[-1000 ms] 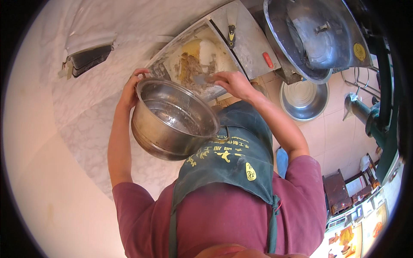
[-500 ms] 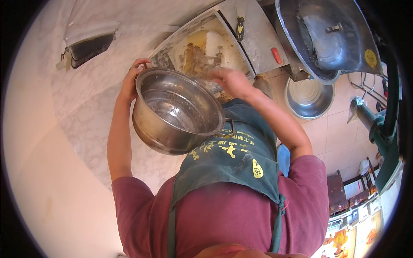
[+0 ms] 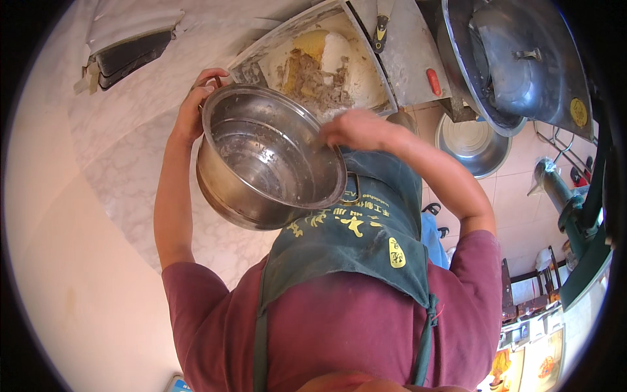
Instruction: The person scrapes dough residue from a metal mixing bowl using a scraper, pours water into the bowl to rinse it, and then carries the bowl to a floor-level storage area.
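A deep steel pot (image 3: 261,160) is tilted in front of my apron, its open mouth facing up at me. It looks bare inside except for specks on its wall. My left hand (image 3: 196,108) is closed around the loop handle on its far left side. The second handle (image 3: 353,188) hangs on the near right side. At the right part of the rim is my right hand (image 3: 358,129), its fingers bent down into the mouth and slightly blurred. Whatever those fingers hold, if anything, is hidden.
Beyond the pot lies a tray (image 3: 385,85) of white, yellow and brown powders. A black-handled tool (image 3: 380,34) and a red object (image 3: 433,81) rest beside it. At right are a large steel basin (image 3: 457,65), a lower steel bowl (image 3: 480,147) and a green metal stand (image 3: 555,189).
My right hand has moved from over the powder tray to the pot's right rim, fingers dipping inside. The pot, still held by my left hand, has shifted slightly left and farther away.
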Tool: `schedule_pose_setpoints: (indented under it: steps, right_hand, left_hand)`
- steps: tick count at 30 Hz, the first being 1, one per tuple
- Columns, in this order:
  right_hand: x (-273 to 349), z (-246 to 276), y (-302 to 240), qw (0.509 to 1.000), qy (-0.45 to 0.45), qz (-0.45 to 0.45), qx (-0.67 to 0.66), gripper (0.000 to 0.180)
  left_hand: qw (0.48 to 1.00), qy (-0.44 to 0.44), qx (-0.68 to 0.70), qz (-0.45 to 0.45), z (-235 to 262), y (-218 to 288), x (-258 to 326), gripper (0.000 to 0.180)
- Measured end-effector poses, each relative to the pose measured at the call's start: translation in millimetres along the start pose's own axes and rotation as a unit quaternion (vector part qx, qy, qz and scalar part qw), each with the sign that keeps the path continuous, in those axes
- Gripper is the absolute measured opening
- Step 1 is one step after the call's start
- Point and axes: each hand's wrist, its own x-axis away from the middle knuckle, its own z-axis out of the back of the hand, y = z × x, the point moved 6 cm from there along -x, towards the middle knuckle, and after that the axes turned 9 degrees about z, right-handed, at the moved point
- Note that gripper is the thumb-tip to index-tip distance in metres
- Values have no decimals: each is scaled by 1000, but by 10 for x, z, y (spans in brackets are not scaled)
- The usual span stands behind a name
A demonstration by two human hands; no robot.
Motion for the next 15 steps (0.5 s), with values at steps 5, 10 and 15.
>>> schedule_pose_setpoints:
  steps: [5,10,15]
  right_hand:
    - [-18,30,-320,992,46,103,-64,26]
    - [-342,-81,-26,993,100,-16,59,25]
    - [-384,-310,-26,991,7,123,60,30]
  left_hand:
    - [1000,7,3,6,-25,8,44,42]
    - [1000,-22,20,-5,-73,54,-23,42]
    - [1000,-11,18,10,-3,-27,-67,43]
